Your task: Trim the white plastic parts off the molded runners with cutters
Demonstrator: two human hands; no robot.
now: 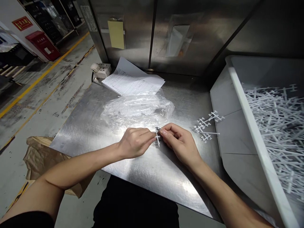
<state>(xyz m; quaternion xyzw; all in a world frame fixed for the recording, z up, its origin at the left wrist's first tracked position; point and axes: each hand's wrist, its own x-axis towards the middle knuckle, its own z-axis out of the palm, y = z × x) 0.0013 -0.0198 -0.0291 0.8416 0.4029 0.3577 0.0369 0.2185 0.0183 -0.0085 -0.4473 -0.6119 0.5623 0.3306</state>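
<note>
Over the metal table [90, 123], my left hand [136, 142] pinches a small white branched plastic piece [158, 139], like a moulding sprue. From the other side my right hand [179, 139] closes thumb and forefinger at the piece's upper end, where a small dark bit shows; what exactly those fingertips grip is too small to make out. Right of my hands, several similar white branched pieces [204, 128] lie on the metal. Behind my hands rests a crumpled clear plastic bag [137, 109].
A large white bin [251, 139] full of white plastic pieces stands at the right. Printed papers [133, 77] and a power socket [102, 70] are at the back, before a metal wall. A brown paper bag [42, 158] is below the left edge.
</note>
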